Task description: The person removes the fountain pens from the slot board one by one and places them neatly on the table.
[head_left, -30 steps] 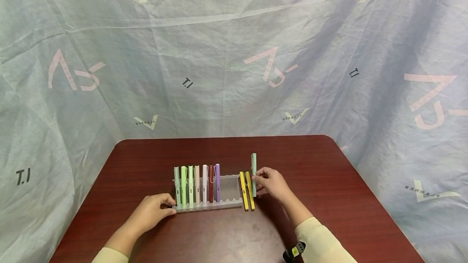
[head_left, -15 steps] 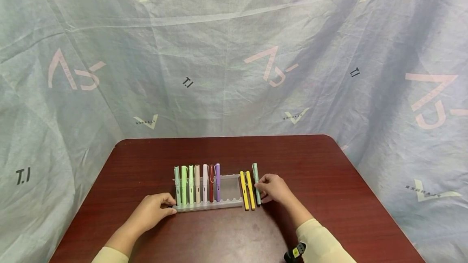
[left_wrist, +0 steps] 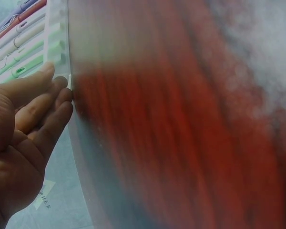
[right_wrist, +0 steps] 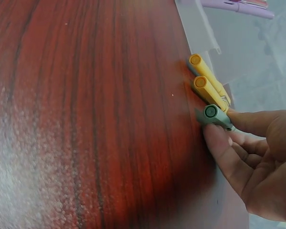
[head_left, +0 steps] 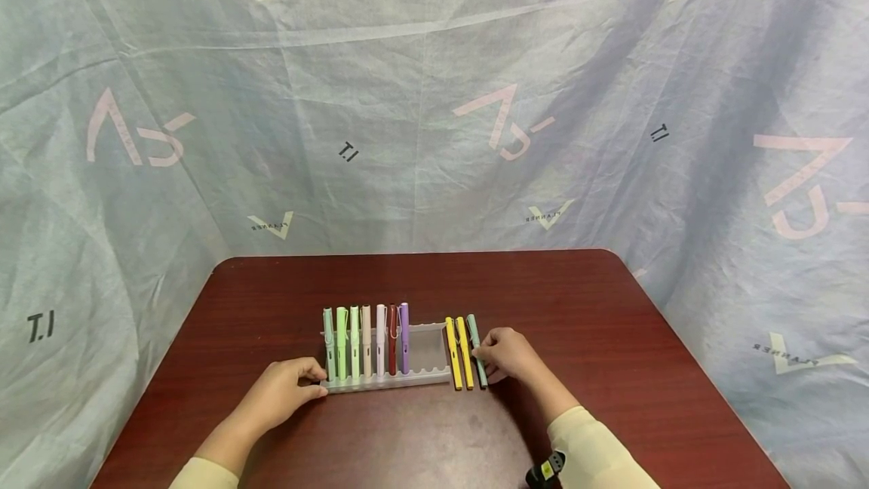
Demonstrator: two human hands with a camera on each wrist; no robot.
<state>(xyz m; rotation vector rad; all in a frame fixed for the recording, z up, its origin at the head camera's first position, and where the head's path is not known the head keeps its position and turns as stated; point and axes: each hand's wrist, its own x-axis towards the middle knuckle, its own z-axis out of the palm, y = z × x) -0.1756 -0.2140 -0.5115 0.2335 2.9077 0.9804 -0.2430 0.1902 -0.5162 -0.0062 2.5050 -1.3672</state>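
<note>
A clear plastic pen rack [head_left: 426, 377] stands on the table, with several pens upright-leaning in its notches, from a pale teal pen [head_left: 329, 342] to a purple pen [head_left: 404, 338]. My left hand [head_left: 288, 391] holds the rack's left end between thumb and fingers; the left wrist view shows the thumb [left_wrist: 35, 81] at its corner. Right of the rack, two yellow pens [head_left: 454, 353] lie side by side on the table. Beside them, my right hand [head_left: 509, 357] pinches a grey-green pen [head_left: 474, 330], its end [right_wrist: 211, 111] facing the right wrist camera close over the table.
The dark red wooden table [head_left: 407, 436] has rounded far corners. Behind and around it hangs a grey printed cloth [head_left: 407, 96]. A black device with a yellow mark [head_left: 546, 469] sits by the right sleeve [head_left: 594, 447].
My right hand has lowered the grey-green pen toward the table and drawn it nearer, beside the yellow pens. The left hand has stayed at the rack's end.
</note>
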